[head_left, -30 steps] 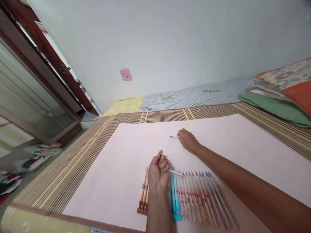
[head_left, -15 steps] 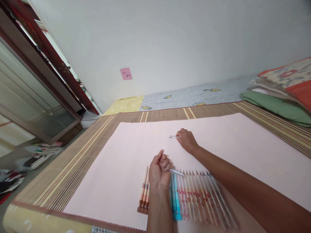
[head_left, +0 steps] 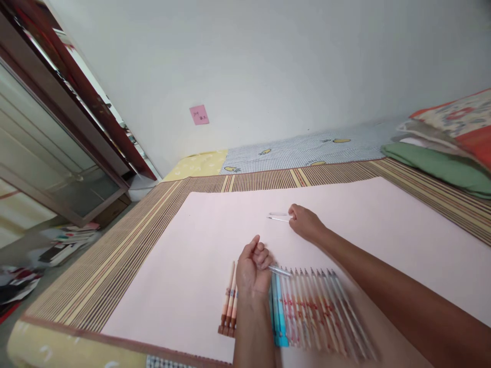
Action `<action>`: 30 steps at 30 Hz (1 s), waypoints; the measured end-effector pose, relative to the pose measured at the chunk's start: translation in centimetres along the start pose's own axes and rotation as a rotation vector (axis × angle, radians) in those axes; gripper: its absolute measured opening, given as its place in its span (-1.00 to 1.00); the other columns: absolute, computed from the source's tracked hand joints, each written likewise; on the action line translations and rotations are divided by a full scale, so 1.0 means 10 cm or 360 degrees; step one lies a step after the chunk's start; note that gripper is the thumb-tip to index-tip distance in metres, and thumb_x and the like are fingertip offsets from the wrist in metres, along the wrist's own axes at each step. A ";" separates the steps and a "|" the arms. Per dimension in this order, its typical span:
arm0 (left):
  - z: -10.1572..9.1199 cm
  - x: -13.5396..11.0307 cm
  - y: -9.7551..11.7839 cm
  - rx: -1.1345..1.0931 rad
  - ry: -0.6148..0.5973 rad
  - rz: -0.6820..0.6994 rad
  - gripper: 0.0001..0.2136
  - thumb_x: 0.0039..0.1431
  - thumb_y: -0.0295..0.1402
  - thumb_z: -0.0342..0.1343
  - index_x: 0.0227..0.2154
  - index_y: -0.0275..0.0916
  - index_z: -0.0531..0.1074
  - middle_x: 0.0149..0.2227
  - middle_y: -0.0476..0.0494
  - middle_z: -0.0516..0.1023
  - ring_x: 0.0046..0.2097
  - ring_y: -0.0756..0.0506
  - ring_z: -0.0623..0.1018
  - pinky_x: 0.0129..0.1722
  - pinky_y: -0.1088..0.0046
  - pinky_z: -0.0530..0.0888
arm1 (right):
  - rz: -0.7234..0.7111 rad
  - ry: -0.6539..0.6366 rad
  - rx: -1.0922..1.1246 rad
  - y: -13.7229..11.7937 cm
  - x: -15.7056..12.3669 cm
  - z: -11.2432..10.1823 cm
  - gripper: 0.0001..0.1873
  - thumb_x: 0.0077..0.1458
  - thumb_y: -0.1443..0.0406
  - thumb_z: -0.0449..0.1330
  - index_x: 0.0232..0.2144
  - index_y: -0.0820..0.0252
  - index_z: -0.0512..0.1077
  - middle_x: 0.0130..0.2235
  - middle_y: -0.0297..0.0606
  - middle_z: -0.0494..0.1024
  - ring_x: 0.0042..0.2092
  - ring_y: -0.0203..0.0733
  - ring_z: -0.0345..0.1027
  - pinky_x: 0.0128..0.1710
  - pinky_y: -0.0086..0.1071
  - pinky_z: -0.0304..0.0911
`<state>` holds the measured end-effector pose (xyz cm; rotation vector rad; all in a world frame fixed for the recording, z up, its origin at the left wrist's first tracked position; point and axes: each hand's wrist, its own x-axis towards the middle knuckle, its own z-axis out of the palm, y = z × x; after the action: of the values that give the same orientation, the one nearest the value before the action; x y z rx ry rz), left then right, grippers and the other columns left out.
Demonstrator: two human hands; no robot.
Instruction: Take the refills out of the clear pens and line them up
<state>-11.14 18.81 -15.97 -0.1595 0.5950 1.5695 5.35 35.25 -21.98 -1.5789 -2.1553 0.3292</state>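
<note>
My left hand (head_left: 253,263) is turned palm up with curled fingers, closed around a clear pen barrel (head_left: 281,271) that sticks out to the right. The barrel hangs over a row of pens. My right hand (head_left: 305,221) is farther out over the pale pink sheet (head_left: 172,255), its fingers closed at the right end of a thin pen refill (head_left: 278,219). A clear tube (head_left: 276,213) lies alongside the refill, its right end also at these fingers. My left wrist partly covers brown-ended pens (head_left: 229,306) and blue pens (head_left: 280,312).
Several clear pens with red patterns (head_left: 312,306) lie side by side below my right forearm. The sheet rests on a striped mat (head_left: 146,204). Folded cloths and a cushion (head_left: 441,158) are at the right, against the wall with a pink note (head_left: 199,115).
My right hand has slid right, while the left tips of the refill and clear tube stay almost in place, so more of both shows. My left hand has barely moved.
</note>
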 end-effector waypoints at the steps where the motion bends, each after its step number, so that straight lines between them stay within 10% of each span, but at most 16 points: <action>1: 0.00 0.00 0.00 -0.0003 -0.0002 0.0000 -0.82 0.20 -0.57 -0.04 -0.44 -0.41 0.44 -0.57 0.02 0.28 -0.68 0.17 0.10 -0.73 0.69 0.03 | 0.0004 -0.0024 -0.0006 -0.01 -0.02 -0.01 -0.79 0.01 0.44 0.10 -0.26 0.18 0.41 -0.32 -0.25 0.51 -0.34 -0.19 0.32 -0.37 -0.37 0.05; 30: 0.03 -0.01 -0.04 -0.0024 0.0008 -0.0032 -0.80 0.23 -0.57 -0.06 -0.43 -0.42 0.45 -0.59 0.02 0.28 -0.68 0.16 0.12 -0.74 0.69 0.02 | -0.0325 -0.0020 -0.0594 -0.31 0.03 0.03 -0.83 0.27 0.40 0.02 -0.17 0.28 0.41 -0.12 -0.05 0.46 -0.20 -0.08 0.35 -0.26 -0.28 0.07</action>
<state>-10.70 18.86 -15.76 -0.1801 0.5842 1.5551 2.54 34.53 -20.84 -1.5209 -2.4683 -0.1373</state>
